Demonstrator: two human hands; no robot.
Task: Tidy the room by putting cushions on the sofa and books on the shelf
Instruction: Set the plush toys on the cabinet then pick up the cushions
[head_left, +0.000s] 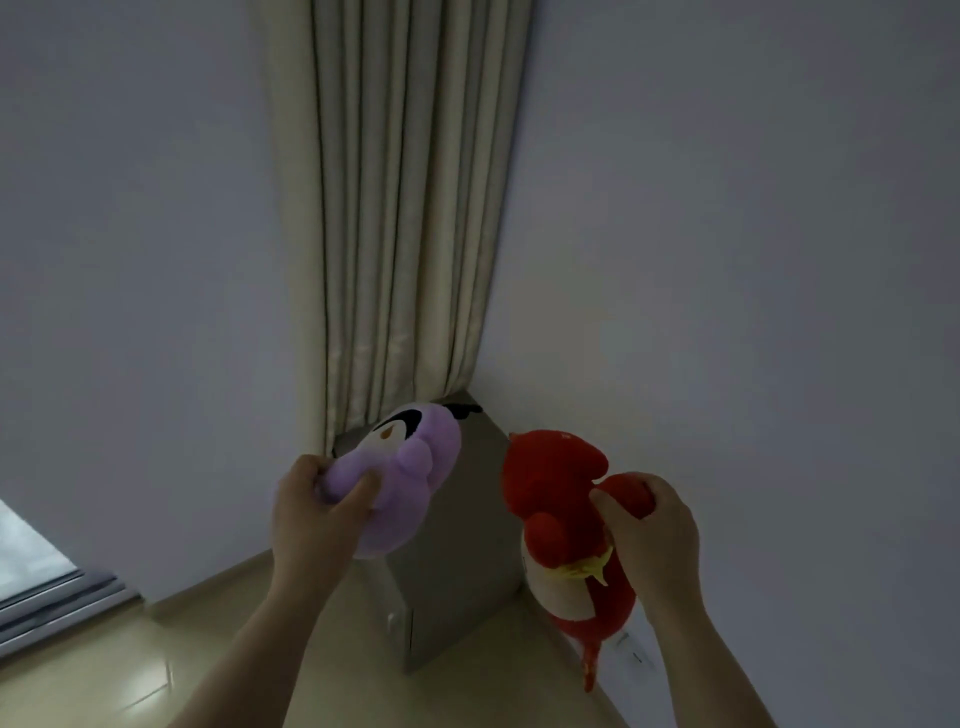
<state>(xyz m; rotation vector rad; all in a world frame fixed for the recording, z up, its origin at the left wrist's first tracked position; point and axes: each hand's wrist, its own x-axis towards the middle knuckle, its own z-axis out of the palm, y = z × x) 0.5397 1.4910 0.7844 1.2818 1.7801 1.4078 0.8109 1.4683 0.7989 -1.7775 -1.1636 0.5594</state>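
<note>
Now the left hand (317, 514) grips a purple plush toy (402, 478) at lower centre of the frame, fingers curled into it. Right of it, the right hand (649, 530) clutches a red plush toy (561, 499), both held above a grey cabinet (467, 582) before the beige curtain (405, 208).

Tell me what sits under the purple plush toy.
A grey corner cabinet, its top partly visible. The purple plush toy, gripped by the left hand, hides the rest of that top.
</note>
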